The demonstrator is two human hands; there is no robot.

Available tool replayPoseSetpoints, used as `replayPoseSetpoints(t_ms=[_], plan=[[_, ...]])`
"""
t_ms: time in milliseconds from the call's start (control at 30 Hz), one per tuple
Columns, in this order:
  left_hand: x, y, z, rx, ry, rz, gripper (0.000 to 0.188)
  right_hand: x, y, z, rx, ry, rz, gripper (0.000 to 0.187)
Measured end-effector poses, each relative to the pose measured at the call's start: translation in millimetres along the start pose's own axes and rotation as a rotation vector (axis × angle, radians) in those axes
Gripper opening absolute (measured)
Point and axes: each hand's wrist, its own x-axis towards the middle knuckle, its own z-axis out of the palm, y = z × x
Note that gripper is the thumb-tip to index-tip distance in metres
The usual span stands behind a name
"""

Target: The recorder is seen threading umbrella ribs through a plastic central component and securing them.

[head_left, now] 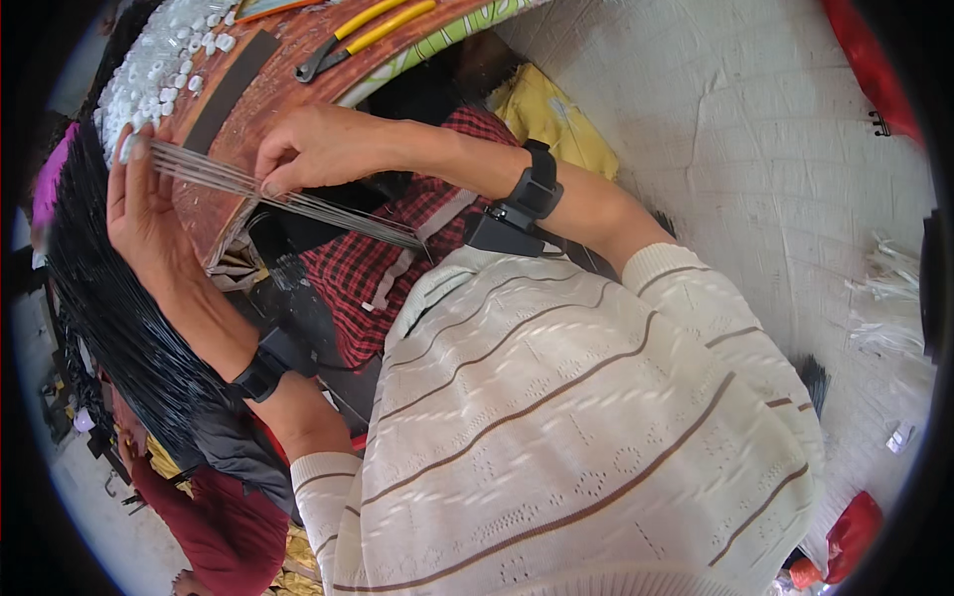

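A bundle of thin, stiff grey strands (328, 212), like wires, stretches slantwise from the upper left down to my lap. Its upper end is between the fingertips of my left hand (139, 199), which are closed on it, and a small white piece (126, 149) shows at those fingertips. Partway along the bundle, my right hand (316, 149) pinches at the strands with thumb and bent forefinger. Beneath the lower end lies a red and black checked cloth (343, 278) over my lap.
On the curved reddish table (234, 129) lie many small white beads (159, 74), a dark flat strip (234, 89) and yellow-handled pliers (363, 38). Long black strands (109, 288) hang at the left. A person in a maroon sleeve (224, 526) is at lower left.
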Motion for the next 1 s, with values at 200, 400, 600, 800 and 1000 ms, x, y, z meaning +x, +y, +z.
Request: replayPoseSetpoints(t_ms=[200,400,600,800,1000], plan=[[-17.1,14.4,-28.4,0.01,0.031,0.062,0.047,-1.1,-2.2,20.9,0.058,-0.059,0.004,0.027],[-28.2,24.6,-65.4,-0.02,0.015,0.085,0.049,-8.5,-15.7,29.9,0.061,-0.064,-0.097,0.024],[-38.0,22.3,-83.8,-0.084,-0.049,0.105,0.048,-19.5,-28.9,43.4,-0.14,0.076,-0.226,0.015],[-40.8,19.3,-89.8,-0.115,-0.123,0.104,0.051,-21.1,-34.5,44.6,-0.245,0.103,-0.249,0.008],[-45.2,22.8,-79.3,-0.108,-0.131,0.102,0.048,-19.5,-42.6,37.6,-0.252,0.02,-0.229,0.008]])
